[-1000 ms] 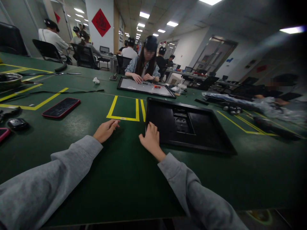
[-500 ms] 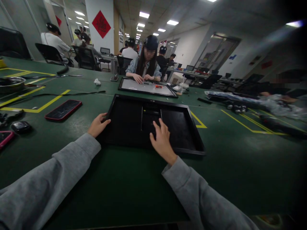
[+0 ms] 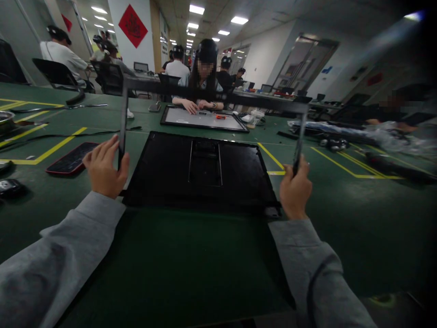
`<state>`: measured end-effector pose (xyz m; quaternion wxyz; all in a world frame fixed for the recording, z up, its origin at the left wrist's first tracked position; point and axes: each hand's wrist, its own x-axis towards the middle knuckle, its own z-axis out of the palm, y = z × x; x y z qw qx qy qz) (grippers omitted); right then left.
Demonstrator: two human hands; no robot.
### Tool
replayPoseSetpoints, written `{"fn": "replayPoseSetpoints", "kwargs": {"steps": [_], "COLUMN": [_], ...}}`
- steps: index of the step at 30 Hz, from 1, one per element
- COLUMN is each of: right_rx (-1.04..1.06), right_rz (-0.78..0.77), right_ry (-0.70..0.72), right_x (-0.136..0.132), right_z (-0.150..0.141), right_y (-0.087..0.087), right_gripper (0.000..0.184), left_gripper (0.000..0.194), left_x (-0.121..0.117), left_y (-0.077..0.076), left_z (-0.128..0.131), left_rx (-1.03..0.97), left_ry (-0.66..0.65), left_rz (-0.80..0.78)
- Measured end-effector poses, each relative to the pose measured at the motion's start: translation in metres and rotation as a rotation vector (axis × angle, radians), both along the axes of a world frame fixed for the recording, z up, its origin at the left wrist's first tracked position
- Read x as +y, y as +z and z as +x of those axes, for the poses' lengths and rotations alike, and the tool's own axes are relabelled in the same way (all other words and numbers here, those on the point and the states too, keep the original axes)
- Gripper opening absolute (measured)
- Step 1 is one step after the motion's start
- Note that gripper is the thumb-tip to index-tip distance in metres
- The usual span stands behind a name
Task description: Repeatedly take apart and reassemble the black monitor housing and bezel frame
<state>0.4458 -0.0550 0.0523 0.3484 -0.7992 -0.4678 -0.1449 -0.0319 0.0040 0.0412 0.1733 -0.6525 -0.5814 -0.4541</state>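
Note:
A thin black monitor frame (image 3: 211,93) stands tilted up from the table, and I see through its opening. My left hand (image 3: 104,167) is closed round the frame's left bar. My right hand (image 3: 295,192) is closed round its right bar. Under the raised frame a black monitor back shell (image 3: 201,171) lies flat on the green table (image 3: 191,259), with a rectangular recess in its middle.
A red-edged phone (image 3: 70,159) lies left of the shell, near yellow tape lines (image 3: 51,148). Across the table a person works over a flat panel (image 3: 204,120). More seated people and chairs fill the back left. Dark parts and cables (image 3: 341,136) lie at the right.
The black monitor part slid from the right to in front of me. Both hands then took its frame by the sides and raised it off the back shell.

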Motion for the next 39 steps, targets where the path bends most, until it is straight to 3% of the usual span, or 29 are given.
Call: {"fn": "replayPoseSetpoints", "kwargs": {"steps": [2,5,9,14,16,29,32,36,39], "right_rx": [0.01,0.017,-0.012,-0.005,-0.025,-0.017,-0.002,0.025,0.029], "right_rz": [0.165,0.211,0.095,-0.319,-0.401,-0.456,-0.452,-0.444,-0.437], "right_ry": [0.044,0.108,0.072,0.114,0.129,0.108,0.102,0.093,0.092], "right_x": [-0.005,-0.012,-0.009,0.004,0.006,0.006,0.009,0.014,0.016], "right_z": [-0.007,-0.01,0.0,0.019,0.022,0.029,0.031,0.036,0.039], "right_y": [0.007,0.01,0.004,-0.017,-0.024,-0.034,-0.035,-0.037,-0.039], "right_gripper": [0.061,0.064,0.063,0.05,0.048,0.055,0.055,0.054,0.053], "left_gripper": [0.046,0.048,0.046,0.049,0.054,0.065,0.07,0.076,0.085], "left_x": [-0.005,-0.008,-0.001,0.017,0.022,0.028,0.03,0.033,0.033], "left_y": [0.011,0.018,0.007,-0.023,-0.033,-0.048,-0.045,-0.034,-0.028], "left_z": [-0.001,-0.001,-0.001,-0.012,-0.016,-0.011,-0.013,-0.024,-0.031], "left_rx": [0.001,0.005,0.032,-0.002,-0.041,-0.299,-0.387,-0.68,-0.815], "left_ry": [0.005,0.016,0.023,-0.058,-0.063,-0.182,-0.268,-0.459,-0.51], "left_rz": [0.158,0.244,0.026,-0.376,-0.522,-0.651,-0.697,-0.875,-0.983]}}
